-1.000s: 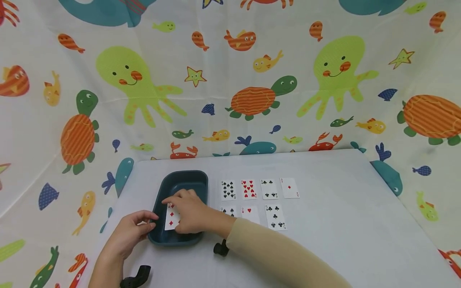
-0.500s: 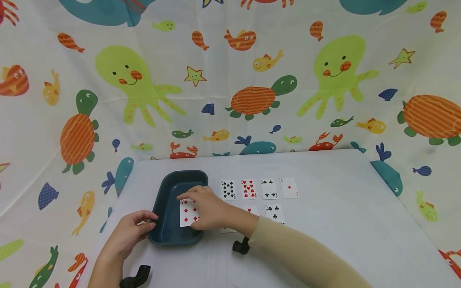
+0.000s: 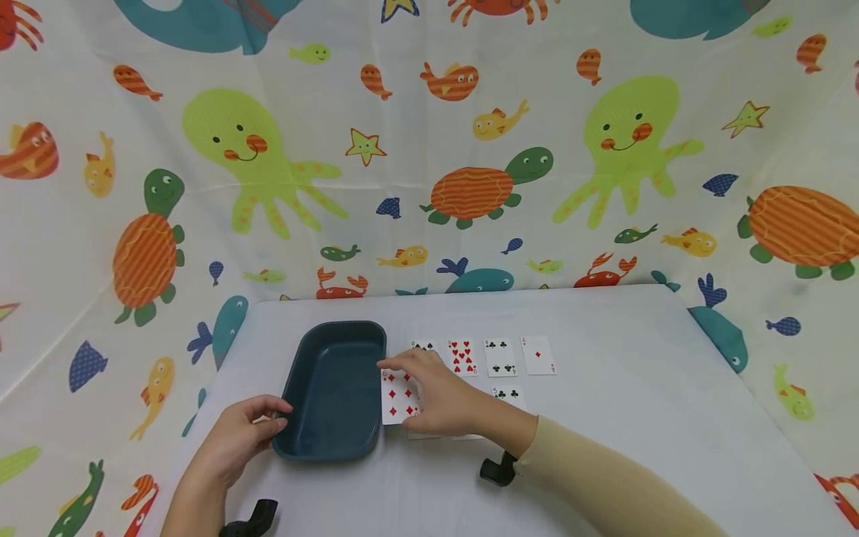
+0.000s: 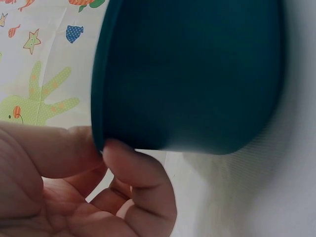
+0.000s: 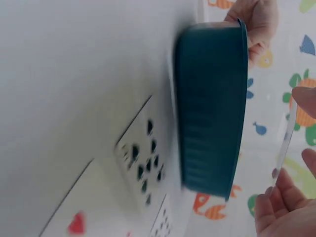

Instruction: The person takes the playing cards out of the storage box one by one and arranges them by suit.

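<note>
A dark teal tub [image 3: 329,403] stands on the table's left side, with nothing visible inside. My left hand [image 3: 244,432] pinches its left rim between thumb and fingers, as the left wrist view [image 4: 106,143] confirms up close. A playing card with red diamonds [image 3: 396,403] is held by its edges between the thumb and fingers of my right hand [image 3: 446,395], just beyond the tub's right rim. From the right wrist, that card [image 5: 287,133] shows nearly edge-on, raised above the table. The hand and forearm hide part of the lower row of cards.
Face-up cards lie in two rows right of the tub. The back row has a spade card [image 3: 424,345], a heart card [image 3: 463,358], a four of clubs [image 3: 500,358] and an ace of diamonds [image 3: 539,356]. A sea-animal cloth [image 3: 429,149] hangs behind.
My right hand has carried the diamond card out of the tub to the right, over its rim. The left hand has stayed on the tub's left rim.
</note>
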A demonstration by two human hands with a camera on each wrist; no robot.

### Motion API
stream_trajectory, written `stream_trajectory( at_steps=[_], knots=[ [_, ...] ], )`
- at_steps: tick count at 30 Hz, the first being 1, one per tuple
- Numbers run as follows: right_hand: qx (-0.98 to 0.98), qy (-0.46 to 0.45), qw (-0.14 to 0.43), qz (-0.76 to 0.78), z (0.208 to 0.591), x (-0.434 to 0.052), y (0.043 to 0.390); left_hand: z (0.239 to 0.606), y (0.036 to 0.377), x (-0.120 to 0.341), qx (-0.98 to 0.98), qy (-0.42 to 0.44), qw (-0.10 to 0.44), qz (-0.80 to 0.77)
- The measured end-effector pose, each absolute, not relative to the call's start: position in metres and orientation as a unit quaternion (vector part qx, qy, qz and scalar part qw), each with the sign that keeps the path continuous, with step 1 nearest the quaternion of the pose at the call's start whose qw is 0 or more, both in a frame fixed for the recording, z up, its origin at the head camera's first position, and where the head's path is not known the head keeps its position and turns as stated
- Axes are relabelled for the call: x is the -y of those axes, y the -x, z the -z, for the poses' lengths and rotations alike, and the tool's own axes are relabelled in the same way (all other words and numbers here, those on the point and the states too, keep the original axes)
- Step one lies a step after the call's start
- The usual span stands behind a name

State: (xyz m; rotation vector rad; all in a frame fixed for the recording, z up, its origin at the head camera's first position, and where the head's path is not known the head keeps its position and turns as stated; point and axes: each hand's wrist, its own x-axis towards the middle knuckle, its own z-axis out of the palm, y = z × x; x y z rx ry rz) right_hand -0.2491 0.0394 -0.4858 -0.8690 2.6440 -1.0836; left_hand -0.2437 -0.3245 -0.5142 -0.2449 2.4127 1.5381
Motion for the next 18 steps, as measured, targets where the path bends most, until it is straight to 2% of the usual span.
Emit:
stream_trajectory(
  at_steps=[18],
  knots=[
    [-0.911, 0.172, 0.064, 0.369, 0.505, -0.148, 0.219, 0.514, 0.243, 0.326, -0.826, 0.084, 0.134, -0.54]
  ],
)
